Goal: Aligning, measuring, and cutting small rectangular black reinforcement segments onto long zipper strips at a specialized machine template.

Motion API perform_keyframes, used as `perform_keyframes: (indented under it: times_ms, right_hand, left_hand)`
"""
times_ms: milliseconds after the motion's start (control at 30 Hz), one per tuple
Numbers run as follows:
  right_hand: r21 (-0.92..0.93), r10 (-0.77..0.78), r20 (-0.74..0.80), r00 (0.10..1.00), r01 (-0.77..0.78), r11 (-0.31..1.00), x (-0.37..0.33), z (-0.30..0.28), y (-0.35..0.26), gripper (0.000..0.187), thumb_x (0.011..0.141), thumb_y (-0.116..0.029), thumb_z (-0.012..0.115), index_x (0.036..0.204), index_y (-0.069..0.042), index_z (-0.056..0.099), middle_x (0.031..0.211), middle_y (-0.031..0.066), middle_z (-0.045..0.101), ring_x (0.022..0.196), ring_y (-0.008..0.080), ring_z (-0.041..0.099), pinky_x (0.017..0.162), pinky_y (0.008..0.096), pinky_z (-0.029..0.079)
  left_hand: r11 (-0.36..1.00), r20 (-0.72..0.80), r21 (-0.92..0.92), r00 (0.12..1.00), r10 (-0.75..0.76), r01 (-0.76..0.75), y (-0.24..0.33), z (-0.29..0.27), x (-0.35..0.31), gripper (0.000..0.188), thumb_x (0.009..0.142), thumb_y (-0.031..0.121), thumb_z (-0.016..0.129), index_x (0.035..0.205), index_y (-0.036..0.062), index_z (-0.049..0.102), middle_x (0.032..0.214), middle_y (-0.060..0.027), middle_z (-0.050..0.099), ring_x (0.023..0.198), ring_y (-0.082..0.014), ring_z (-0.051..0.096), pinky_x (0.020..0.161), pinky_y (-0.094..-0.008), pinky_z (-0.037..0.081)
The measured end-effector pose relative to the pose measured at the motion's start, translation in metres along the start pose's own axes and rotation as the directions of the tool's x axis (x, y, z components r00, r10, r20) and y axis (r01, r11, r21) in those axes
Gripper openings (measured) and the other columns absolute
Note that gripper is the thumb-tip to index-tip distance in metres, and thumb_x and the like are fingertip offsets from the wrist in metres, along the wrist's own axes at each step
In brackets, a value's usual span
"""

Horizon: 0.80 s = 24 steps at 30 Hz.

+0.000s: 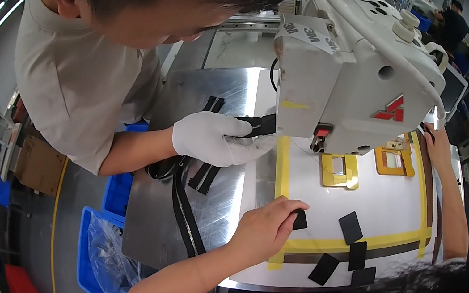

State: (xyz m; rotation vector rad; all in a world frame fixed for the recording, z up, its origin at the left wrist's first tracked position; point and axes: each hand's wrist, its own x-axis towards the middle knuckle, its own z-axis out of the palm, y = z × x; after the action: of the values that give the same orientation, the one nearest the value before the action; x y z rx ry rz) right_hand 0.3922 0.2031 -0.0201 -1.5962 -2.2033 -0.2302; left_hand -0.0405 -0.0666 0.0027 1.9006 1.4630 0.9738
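My left hand (pixel 265 229) pinches a small black rectangular patch (pixel 300 219) over the left part of the white work board (pixel 318 232). Several more black patches (pixel 351 227) lie loose to its right, near the board's front edge. At the board's far right, my right hand (pixel 436 143) has its fingers bent beside the sewing machine (pixel 354 75); a dark thing shows at the fingertips, too small to name. Two yellow-framed templates, a left one (pixel 339 171) and a right one (pixel 394 160), lie under the machine head.
Across from me, a co-worker's white-gloved hand (pixel 214 137) holds a black zipper strip (pixel 259 125) by the machine. More zipper strips (pixel 184 212) rest on the metal table (pixel 148 224). A blue bin (pixel 85 254) with clear plastic stands at the left. Yellow tape (pixel 281 169) borders the board.
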Motion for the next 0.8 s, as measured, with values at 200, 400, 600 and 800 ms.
perform_keyframes:
  times_ms: [200,400,600,800]
  right_hand:
    - [0.316,0.046,-0.061,0.997,-0.025,0.948,-0.040,-0.068,-0.083,0.016,0.087,-0.009,0.052,0.098,0.000,0.058,0.097,0.0140,0.061,0.092,0.0318,0.058,0.084,0.0352,0.044]
    - [0.520,-0.687,0.360,0.631,0.476,0.709,-0.095,-0.083,-0.220,0.056,0.069,-0.013,0.072,0.120,-0.005,0.052,0.130,0.0144,0.048,0.118,0.0340,0.047,0.093,0.0414,0.040]
    - [0.586,-0.781,0.356,0.512,0.529,0.614,-0.119,-0.083,-0.237,0.049,0.074,-0.017,0.069,0.119,-0.005,0.053,0.132,0.0121,0.046,0.122,0.0314,0.044,0.094,0.0399,0.040]
    - [0.733,-0.623,-0.100,0.776,0.481,0.481,-0.111,-0.073,-0.248,0.045,0.068,-0.012,0.074,0.110,-0.010,0.059,0.112,0.0093,0.059,0.090,0.0252,0.060,0.073,0.0338,0.048]
  left_hand:
    - [0.999,0.091,-0.030,0.996,-0.015,0.017,0.003,-0.001,-0.003,0.026,0.086,0.007,0.052,0.111,0.0138,0.051,0.093,-0.0081,0.059,0.067,-0.0269,0.061,0.060,-0.0364,0.049]
    - [0.999,0.240,-0.020,0.970,-0.028,0.034,0.005,-0.002,-0.007,0.023,0.090,0.012,0.047,0.113,0.0130,0.047,0.097,-0.0086,0.059,0.078,-0.0292,0.061,0.065,-0.0393,0.049]
    - [0.980,0.288,-0.124,0.951,-0.113,0.154,0.028,-0.017,-0.001,0.024,0.092,0.014,0.045,0.116,0.0110,0.045,0.098,-0.0098,0.060,0.074,-0.0298,0.062,0.067,-0.0381,0.048]
    - [0.744,0.411,-0.520,0.886,-0.214,0.421,0.035,0.005,0.007,0.025,0.093,0.013,0.043,0.117,0.0065,0.041,0.077,-0.0129,0.059,0.063,-0.0200,0.059,0.061,-0.0318,0.045]
